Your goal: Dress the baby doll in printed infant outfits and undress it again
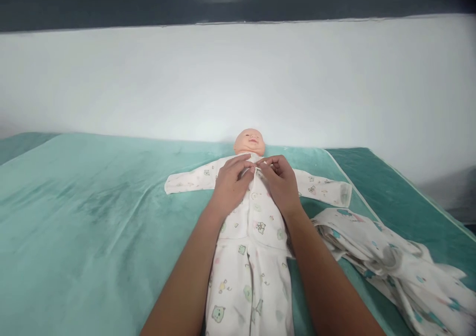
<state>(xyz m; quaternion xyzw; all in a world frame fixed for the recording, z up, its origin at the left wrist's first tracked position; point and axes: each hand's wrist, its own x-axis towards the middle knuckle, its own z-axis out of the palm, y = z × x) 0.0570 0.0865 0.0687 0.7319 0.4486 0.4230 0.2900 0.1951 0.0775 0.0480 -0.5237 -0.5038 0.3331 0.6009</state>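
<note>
A baby doll (250,141) lies on its back, head toward the wall, its sleeves spread out to both sides. It wears a white printed baby jacket (238,224) over matching trousers (230,289). My left hand (232,180) pinches the jacket's front edge just below the doll's neck, thumb and fingers together. Close beside it, my right hand (278,180) grips the other side of the same front opening with bent fingers. The fingertips of both hands nearly meet at the upper chest. Whatever fastener may be between them is too small to make out.
A green blanket (92,227) covers the bed beneath the doll. Crumpled white clothing with teal prints (394,261) lies at the right, near my right forearm. Behind the bed rises a white wall (148,83), with a dark ledge (223,4) above.
</note>
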